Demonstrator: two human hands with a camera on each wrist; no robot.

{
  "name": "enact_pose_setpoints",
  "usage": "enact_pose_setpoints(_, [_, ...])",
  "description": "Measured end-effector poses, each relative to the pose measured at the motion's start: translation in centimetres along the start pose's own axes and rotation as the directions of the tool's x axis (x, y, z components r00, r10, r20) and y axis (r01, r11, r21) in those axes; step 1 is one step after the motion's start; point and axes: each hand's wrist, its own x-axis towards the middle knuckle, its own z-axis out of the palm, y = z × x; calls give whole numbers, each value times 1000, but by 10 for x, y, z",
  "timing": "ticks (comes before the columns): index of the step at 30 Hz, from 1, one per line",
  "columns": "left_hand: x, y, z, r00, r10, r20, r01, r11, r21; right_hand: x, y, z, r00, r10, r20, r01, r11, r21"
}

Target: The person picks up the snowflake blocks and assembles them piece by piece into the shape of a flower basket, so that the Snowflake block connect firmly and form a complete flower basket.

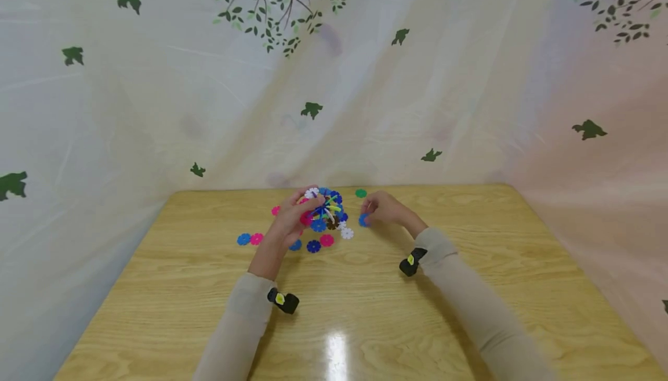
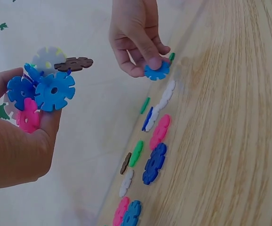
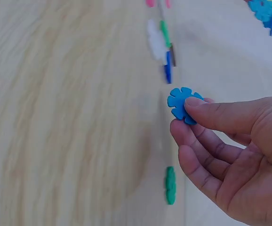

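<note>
My left hand (image 1: 289,221) grips a ball-like cluster of interlocking snowflake discs (image 2: 56,92), raised over the table. Blue, pink, white and brown discs show on its outside, joined by their notches. To the right, thumb and fingers of my right hand (image 1: 388,209) pinch a single light blue snowflake disc (image 3: 177,102) by its edge. That disc is apart from the cluster, with a gap between the two hands. Part of the cluster is hidden by the left fingers and palm in the head view.
Loose discs lie on the wooden table (image 1: 360,305) below and around the left hand, among them a pink disc (image 1: 326,240), a dark blue disc (image 1: 313,246) and a white disc (image 1: 347,233). A green disc (image 1: 360,193) lies near the back edge. Behind hangs a leaf-printed cloth (image 1: 365,91).
</note>
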Motion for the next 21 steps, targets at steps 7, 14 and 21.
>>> enact_pose_setpoints(7, [2,-3,-1,1000,-12,-10,12,999,33,-2,-11,-6,998,36,-57,-27,987,158])
enact_pose_setpoints(14, [3,-4,-3,1000,-9,-25,9,1000,19,-9,-37,-10,989,-13,-150,52,965,256])
enact_pose_setpoints(21, [3,-3,-3,998,15,-65,-15,1000,6,-10,-60,-1,959,-46,-281,153,916,372])
